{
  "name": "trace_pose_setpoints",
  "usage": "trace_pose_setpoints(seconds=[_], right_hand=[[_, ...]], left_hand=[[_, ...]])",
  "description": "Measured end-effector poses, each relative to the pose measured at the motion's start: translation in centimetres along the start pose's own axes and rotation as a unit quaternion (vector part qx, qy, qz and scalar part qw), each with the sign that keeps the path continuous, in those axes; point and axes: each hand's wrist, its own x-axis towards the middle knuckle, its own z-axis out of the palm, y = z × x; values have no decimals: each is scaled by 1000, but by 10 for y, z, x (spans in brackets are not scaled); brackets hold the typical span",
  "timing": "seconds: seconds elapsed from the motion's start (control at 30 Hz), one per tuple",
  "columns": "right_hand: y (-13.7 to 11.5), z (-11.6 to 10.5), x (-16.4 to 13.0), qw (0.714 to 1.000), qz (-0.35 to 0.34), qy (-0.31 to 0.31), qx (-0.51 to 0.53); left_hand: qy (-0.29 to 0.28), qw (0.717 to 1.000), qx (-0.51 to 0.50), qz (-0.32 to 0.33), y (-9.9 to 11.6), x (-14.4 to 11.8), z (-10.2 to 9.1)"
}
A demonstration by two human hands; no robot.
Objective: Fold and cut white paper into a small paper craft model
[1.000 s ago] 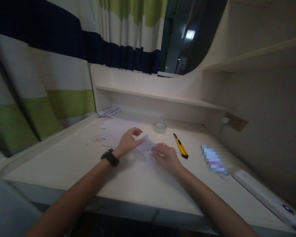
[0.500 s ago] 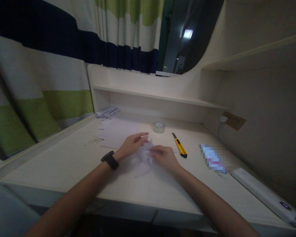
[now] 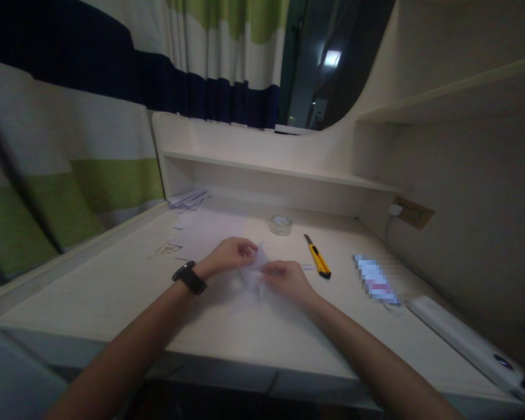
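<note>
Now both hands sit closer together than half a second ago, meeting over a small piece of white paper near the middle of the desk. The left hand, with a black watch on its wrist, has curled its fingers inward and pinches the paper's upper left part, where earlier those fingers lay stretched out flatter across it. The right hand grips the paper's right side with fingers closed on it, much as before. The paper itself looks more gathered up and raised between the two hands, and the flap that trailed toward the near edge of the desk half a second ago is now a shorter, dimmer shape beneath them.

Just right of the right hand lies a yellow utility knife, not touched. Behind the hands stands a roll of clear tape, and loose paper scraps rest at the far left corner, unchanged
</note>
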Motion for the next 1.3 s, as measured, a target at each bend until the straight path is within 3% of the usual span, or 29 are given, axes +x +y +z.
trace_pose_setpoints(seconds=[0.13, 0.3, 0.6, 0.9, 1.3], right_hand=[[3, 0, -1, 1000, -13, -19, 10], [4, -1, -1, 999, -39, -30, -19], [-5, -11, -2, 963, -205, -53, -167], [4, -16, 0, 951, -232, -24, -200], [7, -18, 2, 954, -247, -46, -162]], left_hand=[[-30, 999, -19, 13, 7, 4, -2], [-116, 985, -125, 4, 13, 9, -3], [-79, 975, -189, -85, 12, 2, 2], [-111, 964, -228, -84, -5, 1, 8], [-93, 983, -140, -68, 0, -1, 18]])
